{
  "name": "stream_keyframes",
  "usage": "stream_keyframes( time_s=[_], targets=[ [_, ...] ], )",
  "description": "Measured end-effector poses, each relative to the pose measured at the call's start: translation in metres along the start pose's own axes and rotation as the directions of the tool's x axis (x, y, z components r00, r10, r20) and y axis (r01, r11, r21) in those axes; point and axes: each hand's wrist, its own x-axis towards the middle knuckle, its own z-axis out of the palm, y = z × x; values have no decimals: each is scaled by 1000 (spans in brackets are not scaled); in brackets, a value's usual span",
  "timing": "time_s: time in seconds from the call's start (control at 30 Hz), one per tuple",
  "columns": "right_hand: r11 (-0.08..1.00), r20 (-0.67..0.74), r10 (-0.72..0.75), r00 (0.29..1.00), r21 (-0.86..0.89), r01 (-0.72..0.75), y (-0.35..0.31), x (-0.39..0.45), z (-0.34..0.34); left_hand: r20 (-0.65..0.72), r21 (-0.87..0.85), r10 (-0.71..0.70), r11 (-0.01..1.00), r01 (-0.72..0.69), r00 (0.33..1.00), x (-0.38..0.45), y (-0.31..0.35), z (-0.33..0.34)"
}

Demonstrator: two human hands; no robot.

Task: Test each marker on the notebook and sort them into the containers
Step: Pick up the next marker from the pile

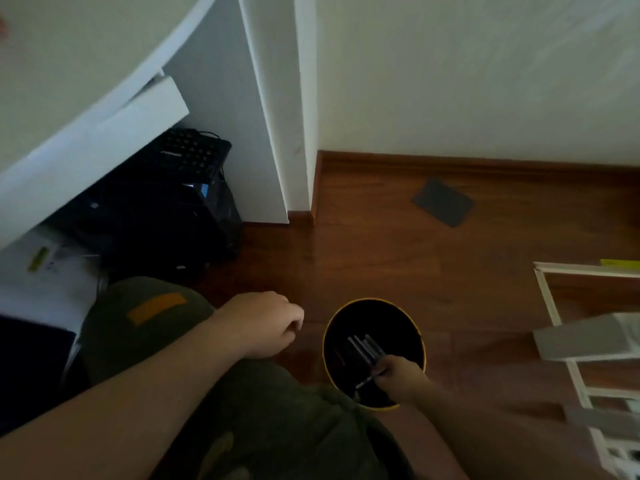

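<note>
A round black container with a yellow rim [346, 317] stands on the wooden floor between my knees and the wall. My right hand [403, 379] reaches into it and grips a bundle of dark grey markers [363, 349], whose ends fan up and left inside the container. Another marker sticks out below the fist. My left hand [266, 323] hovers to the left of the container above my knee, fingers loosely curled, holding nothing. No notebook is in view.
A dark flat rectangular pad [443, 201] lies on the floor near the baseboard. A black computer case [166, 209] sits under the white desk [69, 81] at left. A white frame and shelf [581, 341] stand at right. My green-trousered legs [263, 420] fill the bottom.
</note>
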Motion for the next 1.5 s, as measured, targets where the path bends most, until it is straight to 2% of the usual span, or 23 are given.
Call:
stream_keyframes(
  time_s=[0.1,0.2,0.27,0.33,0.4,0.47,0.53,0.6,0.67,0.77,0.87,0.93,1.0,1.07,1.2,1.3,1.5],
  targets=[
    [998,13,-24,1000,58,23,-26,-5,6,4,-47,1,999,-1,1000,1,-4,-2],
    [990,24,-129,991,59,127,-68,-20,-7,-31,-123,8,992,-12,999,-4,-9,-6],
    [972,30,-233,972,-18,233,-102,-33,-29,-67,-174,17,984,-28,998,-15,-10,-18],
    [910,16,-387,922,-155,385,-144,-48,-61,-115,-180,26,983,-47,993,-36,-16,-42],
    [791,-41,-566,823,-309,528,-201,-66,-100,-229,-92,25,995,-47,973,-72,-31,-80],
    [641,-87,-721,687,-460,614,-273,-99,-136,-405,8,25,1000,-24,914,-127,-56,-124],
    [493,-107,-842,529,-553,672,-353,-145,-159,-572,21,-17,999,36,820,-195,-86,-166],
    [364,-97,-921,377,-556,747,-428,-196,-166,-695,-37,-123,990,136,708,-259,-124,-190],
    [244,-49,-965,259,-532,811,-498,-231,-156,-757,-140,-276,954,265,592,-314,-172,-188],
    [63,49,-993,110,-563,824,-594,-245,-117,-718,-283,-498,847,450,486,-373,-252,-144],
    [-32,175,-980,95,-609,792,-674,-236,-61,-623,-399,-685,695,599,379,-419,-317,-76],
    [-63,235,-966,109,-619,783,-716,-230,-22,-593,-458,-761,588,666,264,-443,-344,-40],
    [-86,266,-958,106,-621,779,-748,-222,12,-619,-509,-778,500,700,106,-458,-362,-15],
    [-100,278,-955,101,-625,775,-773,-215,40,-653,-528,-758,441,726,-15,-465,-372,-1],
    [-84,271,-956,112,-618,782,-795,-202,80,-668,-557,-735,387,735,-120,-475,-382,7],
    [-64,263,-957,122,-603,795,-795,-196,86,-610,-558,-785,325,764,-111,-486,-390,10],
    [-78,267,-959,96,-573,816,-793,-195,83,-538,-473,-842,340,813,39,-482,-390,11]
  ],
)
